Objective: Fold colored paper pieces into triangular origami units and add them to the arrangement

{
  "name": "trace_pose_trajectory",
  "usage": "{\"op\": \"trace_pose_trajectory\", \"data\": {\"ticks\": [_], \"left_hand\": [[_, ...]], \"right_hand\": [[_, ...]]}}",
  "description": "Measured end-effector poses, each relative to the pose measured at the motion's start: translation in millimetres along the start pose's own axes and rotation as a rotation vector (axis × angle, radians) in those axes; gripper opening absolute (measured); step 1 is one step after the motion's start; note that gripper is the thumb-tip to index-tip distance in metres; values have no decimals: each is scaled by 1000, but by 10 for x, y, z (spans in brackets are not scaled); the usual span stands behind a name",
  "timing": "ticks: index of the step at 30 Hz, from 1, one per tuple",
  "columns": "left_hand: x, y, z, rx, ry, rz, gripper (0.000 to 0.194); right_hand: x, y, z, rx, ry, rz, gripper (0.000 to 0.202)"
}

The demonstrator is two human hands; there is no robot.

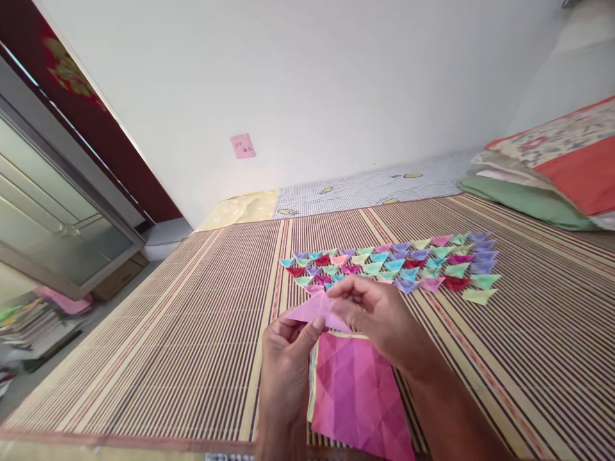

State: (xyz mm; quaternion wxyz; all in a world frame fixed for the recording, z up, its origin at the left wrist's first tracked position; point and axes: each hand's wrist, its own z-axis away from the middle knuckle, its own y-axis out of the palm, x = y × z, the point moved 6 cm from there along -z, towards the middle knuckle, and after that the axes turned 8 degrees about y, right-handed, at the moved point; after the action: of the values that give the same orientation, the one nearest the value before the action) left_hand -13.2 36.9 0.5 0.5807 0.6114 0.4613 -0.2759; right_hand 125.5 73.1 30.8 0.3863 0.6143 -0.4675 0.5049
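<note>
A pink sheet of paper (pixel 307 310), folded into a triangle, is held up between both hands above the mat. My left hand (pixel 291 346) pinches its lower left part, with the thumb on top. My right hand (pixel 369 314) is closed at its right side near the top, its fingertips partly hidden. Under the hands lies a stack of creased paper (pixel 358 390), magenta on top, with a pale yellow edge showing. Just beyond them, several rows of small folded paper pieces (pixel 379 262) in many colours are laid out on the mat.
A striped bamboo mat (pixel 192 333) covers the bed. Folded bedding (pixel 548 186) is piled at the far right. A patterned sheet (pixel 355 189) runs along the white wall, which bears a pink note (pixel 243 146). At left stands a glass-panelled door (pixel 62 205).
</note>
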Motion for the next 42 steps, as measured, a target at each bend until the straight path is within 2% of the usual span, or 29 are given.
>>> {"op": "trace_pose_trajectory", "data": {"ticks": [2,4,11,17,20,26,28,32,34,42], "left_hand": [[14,5,-20,-33,-1,46,19],[13,-11,-41,-51,1,67,19],[-95,-111,-104,87,-18,-153,10],[-118,-175,-112,65,-21,-211,15],[-117,-177,-112,40,-6,-177,18],[-23,-122,-139,-67,-71,42,22],[26,-84,-155,-84,-106,115,21],[69,-54,-204,-113,-89,169,21],[88,-45,-229,-108,-85,201,20],[199,45,-259,-31,-267,364,16]], "right_hand": [[-20,77,11,78,39,37,21],[-21,106,23,88,43,83,25],[-11,105,53,189,41,197,28],[-44,86,70,255,71,204,22],[-20,44,61,217,57,183,22],[7,-132,9,-40,-3,69,31],[-10,-141,-3,-67,-9,25,30],[-56,-14,-15,57,29,10,18],[-66,41,-15,109,37,-3,19],[-78,5,-47,114,16,-125,24]]}}
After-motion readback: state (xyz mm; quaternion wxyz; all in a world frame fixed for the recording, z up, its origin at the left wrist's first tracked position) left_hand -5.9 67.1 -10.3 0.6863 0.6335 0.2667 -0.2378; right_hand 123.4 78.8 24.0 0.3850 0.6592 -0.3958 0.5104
